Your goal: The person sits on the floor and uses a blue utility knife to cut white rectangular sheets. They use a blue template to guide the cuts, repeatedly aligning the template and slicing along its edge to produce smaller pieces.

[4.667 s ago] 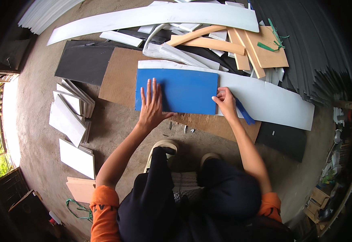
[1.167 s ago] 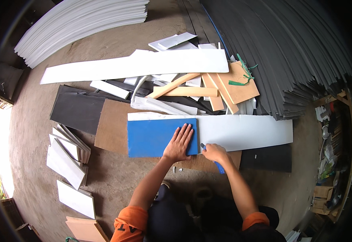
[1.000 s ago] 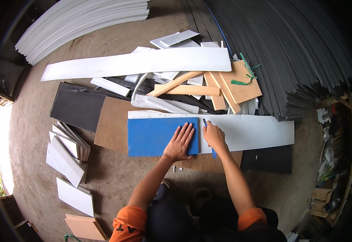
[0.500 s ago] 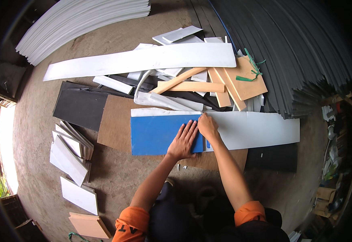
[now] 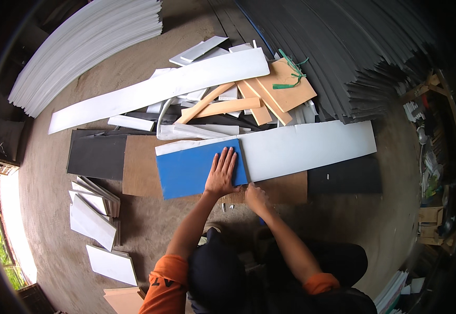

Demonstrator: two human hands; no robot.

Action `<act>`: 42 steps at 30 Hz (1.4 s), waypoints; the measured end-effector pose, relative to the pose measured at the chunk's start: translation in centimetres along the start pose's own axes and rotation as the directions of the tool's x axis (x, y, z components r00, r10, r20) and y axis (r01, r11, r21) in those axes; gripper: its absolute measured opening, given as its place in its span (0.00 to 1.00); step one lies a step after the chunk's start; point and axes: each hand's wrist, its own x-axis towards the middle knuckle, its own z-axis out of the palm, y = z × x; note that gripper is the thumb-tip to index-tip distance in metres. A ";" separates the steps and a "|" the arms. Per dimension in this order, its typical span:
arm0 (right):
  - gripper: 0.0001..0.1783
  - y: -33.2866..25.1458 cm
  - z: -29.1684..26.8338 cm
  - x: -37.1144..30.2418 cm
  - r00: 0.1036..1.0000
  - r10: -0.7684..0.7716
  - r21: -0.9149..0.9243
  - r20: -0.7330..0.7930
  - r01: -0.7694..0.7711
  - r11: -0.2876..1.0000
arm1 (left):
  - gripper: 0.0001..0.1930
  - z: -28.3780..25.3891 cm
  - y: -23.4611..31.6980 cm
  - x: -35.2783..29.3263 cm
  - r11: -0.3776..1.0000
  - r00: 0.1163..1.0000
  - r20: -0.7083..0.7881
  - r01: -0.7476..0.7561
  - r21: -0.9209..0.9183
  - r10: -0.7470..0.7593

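Observation:
My left hand (image 5: 220, 172) lies flat with fingers spread on a blue rectangular board (image 5: 186, 168), pressing near its right end. The blue board rests on a long white foam sheet (image 5: 311, 149), which shows along its far edge and stretches out to the right. My right hand (image 5: 258, 199) is closed at the near edge of the white sheet, just off the blue board's near right corner. It grips a blue-handled cutter (image 5: 262, 221), mostly hidden by the fist. Beneath lies a brown wooden board (image 5: 140, 165).
Beyond the sheet lies a heap of white offcuts and tan strips (image 5: 228, 108), with a long white strip (image 5: 160, 91) across it. Cut white pieces (image 5: 112, 266) lie at left. Black sheets (image 5: 311, 52) are stacked far right, white sheets (image 5: 92, 49) far left.
My right hand has drawn the cutter toward me along the blue board's right edge, from the far side to the near edge. My left hand stays on the board. The view has turned.

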 end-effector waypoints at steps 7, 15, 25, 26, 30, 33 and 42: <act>0.13 1.2 -0.3 -0.5 0.987 -0.140 -0.074 -0.074 0.134 0.988 | 0.55 -0.2 0.0 0.0 1.000 1.000 0.009 -0.016 -0.021 0.017; 0.14 -4.3 -6.2 7.4 0.862 -0.251 -0.107 -0.439 0.228 0.968 | 0.56 -0.2 -0.4 0.1 0.996 0.999 0.003 -0.033 -0.078 0.033; 0.15 -5.9 -4.5 10.8 0.909 -0.223 -0.023 -0.352 0.230 0.973 | 0.55 -0.2 -0.9 0.1 0.997 0.999 0.037 -0.005 -0.080 0.008; 0.15 -5.7 -4.7 11.0 0.892 -0.257 -0.054 -0.372 0.256 0.965 | 0.55 -0.2 -0.7 0.3 0.998 0.999 0.045 -0.005 -0.069 0.008; 0.15 -6.7 -7.4 11.1 0.987 -0.145 0.062 0.072 0.141 0.988 | 0.55 -0.2 -0.6 0.2 0.999 0.998 0.066 0.004 -0.044 -0.001; 0.16 -5.7 -7.3 9.5 0.978 -0.064 0.109 0.198 0.042 0.993 | 0.55 -0.4 -0.2 0.4 1.000 0.998 0.059 0.001 -0.024 0.001; 0.16 0.1 0.5 0.7 0.998 0.022 0.115 -0.059 -0.015 0.993 | 0.58 0.3 0.4 0.0 0.999 1.000 0.012 0.016 0.043 -0.017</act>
